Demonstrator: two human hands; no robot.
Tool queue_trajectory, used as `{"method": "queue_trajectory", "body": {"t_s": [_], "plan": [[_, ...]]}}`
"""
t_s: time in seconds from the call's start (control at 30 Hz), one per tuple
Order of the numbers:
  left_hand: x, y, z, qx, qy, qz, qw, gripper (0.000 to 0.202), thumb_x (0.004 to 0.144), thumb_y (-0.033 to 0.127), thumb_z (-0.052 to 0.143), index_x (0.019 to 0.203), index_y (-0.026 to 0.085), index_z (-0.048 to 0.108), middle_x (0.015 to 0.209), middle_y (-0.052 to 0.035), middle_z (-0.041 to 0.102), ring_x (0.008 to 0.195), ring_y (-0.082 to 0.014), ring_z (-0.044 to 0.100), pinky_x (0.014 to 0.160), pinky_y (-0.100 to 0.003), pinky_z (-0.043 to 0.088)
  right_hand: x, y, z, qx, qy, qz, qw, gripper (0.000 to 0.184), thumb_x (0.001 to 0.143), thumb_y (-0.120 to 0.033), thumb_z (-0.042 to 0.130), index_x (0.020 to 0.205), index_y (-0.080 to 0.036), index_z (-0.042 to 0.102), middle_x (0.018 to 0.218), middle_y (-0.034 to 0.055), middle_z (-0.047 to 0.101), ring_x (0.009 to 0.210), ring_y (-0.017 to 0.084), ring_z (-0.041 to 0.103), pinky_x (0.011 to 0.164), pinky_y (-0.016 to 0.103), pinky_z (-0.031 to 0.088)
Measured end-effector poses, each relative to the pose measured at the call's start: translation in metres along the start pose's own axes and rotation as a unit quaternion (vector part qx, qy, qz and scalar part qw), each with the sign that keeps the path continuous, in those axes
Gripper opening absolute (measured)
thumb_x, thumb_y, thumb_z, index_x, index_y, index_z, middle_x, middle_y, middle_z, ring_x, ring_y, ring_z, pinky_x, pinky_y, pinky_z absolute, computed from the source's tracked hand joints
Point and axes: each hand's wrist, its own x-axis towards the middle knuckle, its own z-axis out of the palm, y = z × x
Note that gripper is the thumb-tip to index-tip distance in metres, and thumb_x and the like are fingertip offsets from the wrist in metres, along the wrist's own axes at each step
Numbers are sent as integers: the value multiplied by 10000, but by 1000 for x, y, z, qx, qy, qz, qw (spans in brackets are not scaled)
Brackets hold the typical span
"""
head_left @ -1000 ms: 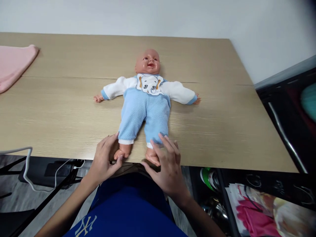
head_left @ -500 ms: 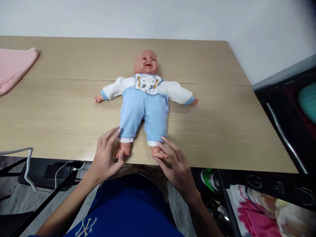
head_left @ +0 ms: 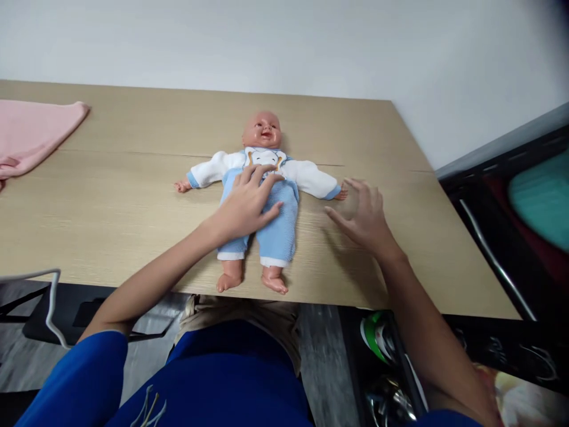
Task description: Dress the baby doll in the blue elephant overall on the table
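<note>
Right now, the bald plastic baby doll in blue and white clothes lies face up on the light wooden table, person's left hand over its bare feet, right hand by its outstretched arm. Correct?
No: the head view shows the left hand over the doll's torso, not its feet. The doll does lie face up on the table, right hand by its outstretched arm.

Bald doll [head_left: 287,216] lying face-up on worktop [head_left: 111,207] before you, head pointing away from you, arms spreading wide, legs slightly parting; wearing pale-blue outfit [head_left: 276,240] with white sleeves, animal-face bib [head_left: 265,158]; bare feet resting near your edge.
</note>
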Motion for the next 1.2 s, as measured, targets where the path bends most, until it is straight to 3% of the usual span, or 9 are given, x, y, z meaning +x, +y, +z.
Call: {"method": "queue_trajectory", "body": {"t_s": [0.1,0.17,0.33,0.5,0.6,0.7,0.87,1.07,1.2], "plan": [[56,-29,23,24,-28,26,999,570,1089,414,662,1596,156,626,1721,-244,592,1614,-449,491,1373,-667,401,32,37,21,38,-22,10,999,923,899,-821,887,1537,-191,668,1629,279,671,1553,461,609,1365,699,443],[88,-43,38,36,-52,53,997,633,1036,398,712,1598,123,617,1702,-279,586,1602,-463,488,1343,-655,416,45,48,33,67,-34,16,997,956,831,-836,926,1485,-175,704,1579,288,712,1484,448,666,1317,666,507],[130,-49,67,50,-100,97,989,849,909,419,858,1647,100,585,1658,-291,615,1509,-484,529,1283,-618,421,47,40,41,125,-10,41,991,807,851,-768,930,1383,-184,767,1377,231,839,1234,405,819,1119,609,672],[129,-38,73,62,-89,100,989,834,893,292,836,1664,112,573,1620,-270,662,1490,-468,549,1230,-579,410,40,7,33,158,93,41,982,725,808,-728,1016,1303,-264,760,1339,182,856,1187,384,844,1083,606,707],[123,-36,71,51,-62,105,991,705,922,262,779,1599,143,624,1545,-230,712,1434,-437,587,1234,-566,388,37,-13,35,209,112,28,971,762,828,-738,1006,1387,-311,714,1357,147,828,1235,375,839,1081,608,718],[118,-38,66,30,-45,106,993,556,955,249,719,1506,185,685,1459,-190,747,1373,-410,625,1192,-549,411,32,-21,40,274,92,30,957,833,872,-711,983,1551,-383,630,1388,108,801,1220,345,844,1036,567,742],[117,-44,60,-31,-26,82,996,520,981,321,732,1481,182,703,1412,-173,765,1332,-400,671,1142,-540,487,22,-16,48,309,65,40,948,854,920,-713,909,1628,-426,526,1657,108,660,1490,361,729,1150,590,713],[116,-61,55,-108,41,30,993,668,1035,499,761,1602,169,640,1581,-170,743,1477,-374,661,1285,-568,499,12,-35,50,313,-43,104,943,635,1043,-511,856,1601,-366,591,1539,129,742,1342,302,791,1156,485,708],[109,-75,46,-172,71,-55,981,698,1115,736,640,1634,270,626,1670,-71,722,1541,-318,634,1361,-602,492,11,-51,59,327,-117,84,934,659,1051,-536,849,1633,-355,597,1614,121,716,1371,313,785,1188,553,699]]}}
